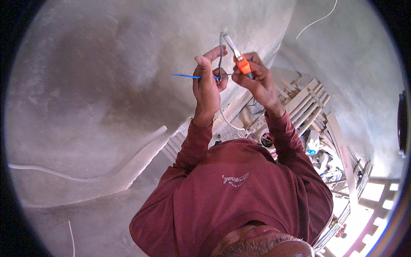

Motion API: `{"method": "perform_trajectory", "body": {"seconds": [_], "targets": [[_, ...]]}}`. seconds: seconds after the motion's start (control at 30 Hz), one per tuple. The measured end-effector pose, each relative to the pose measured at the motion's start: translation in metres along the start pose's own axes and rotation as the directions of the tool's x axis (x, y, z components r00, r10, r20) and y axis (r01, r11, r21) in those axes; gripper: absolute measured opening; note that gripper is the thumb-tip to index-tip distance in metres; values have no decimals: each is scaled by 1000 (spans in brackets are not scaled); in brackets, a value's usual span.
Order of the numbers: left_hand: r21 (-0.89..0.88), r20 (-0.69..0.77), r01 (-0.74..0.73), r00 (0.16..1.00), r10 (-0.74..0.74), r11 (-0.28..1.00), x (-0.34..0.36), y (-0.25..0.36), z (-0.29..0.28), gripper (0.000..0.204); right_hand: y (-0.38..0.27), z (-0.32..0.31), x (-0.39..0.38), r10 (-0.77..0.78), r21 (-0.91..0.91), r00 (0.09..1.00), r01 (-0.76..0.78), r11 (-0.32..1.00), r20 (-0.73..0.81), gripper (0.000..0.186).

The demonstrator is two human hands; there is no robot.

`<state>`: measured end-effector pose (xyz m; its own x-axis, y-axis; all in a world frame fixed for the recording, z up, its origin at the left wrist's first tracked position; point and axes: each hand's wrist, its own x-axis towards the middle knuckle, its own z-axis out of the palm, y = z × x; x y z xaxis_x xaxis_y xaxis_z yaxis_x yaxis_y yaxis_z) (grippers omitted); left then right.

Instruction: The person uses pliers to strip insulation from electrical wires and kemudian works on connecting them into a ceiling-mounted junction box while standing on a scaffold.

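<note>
My left hand [207, 90] is raised against the grey wall, with the thumb up and the index finger stretched out. Its lower fingers close around a blue wire [184, 76], whose free end sticks out to the left. A dark grey wire [220, 53] runs up from this hand to a bend near the tip of an orange-handled knife [243, 65]. My right hand [260, 81] grips that knife, its long narrow metal blade slanting up and left. Near the right fingertips, a short wire end reaches toward the left hand. Whether the blade touches the grey wire, I cannot tell.
A pale conduit [55, 173] protrudes along the wall at lower left. White wires hang at upper right [316, 21] and below my left hand [229, 122]. Stacked wood [310, 103], a long plank [342, 150] and assorted clutter lie at right, near a bright opening [353, 225].
</note>
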<state>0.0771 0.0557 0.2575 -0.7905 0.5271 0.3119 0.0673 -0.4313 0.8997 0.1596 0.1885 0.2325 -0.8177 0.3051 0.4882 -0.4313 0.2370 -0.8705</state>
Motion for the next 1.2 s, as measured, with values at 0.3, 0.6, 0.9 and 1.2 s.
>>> {"method": "perform_trajectory", "body": {"seconds": [0.3,0.6,0.9,1.2], "targets": [[292,86,-69,995,45,954,2,-32,-1,29,11,-5,-1,-3,-217,973,-48,975,-230,12],[173,-94,-135,984,152,976,23,-30,-1,26,10,9,-27,131,91,988,-124,988,-79,32],[21,-221,-143,965,144,990,32,17,-53,30,20,-14,-75,383,195,918,-396,898,102,27],[33,-8,-38,999,38,999,5,24,-14,27,11,-29,-64,301,717,872,-490,497,387,33]]}}
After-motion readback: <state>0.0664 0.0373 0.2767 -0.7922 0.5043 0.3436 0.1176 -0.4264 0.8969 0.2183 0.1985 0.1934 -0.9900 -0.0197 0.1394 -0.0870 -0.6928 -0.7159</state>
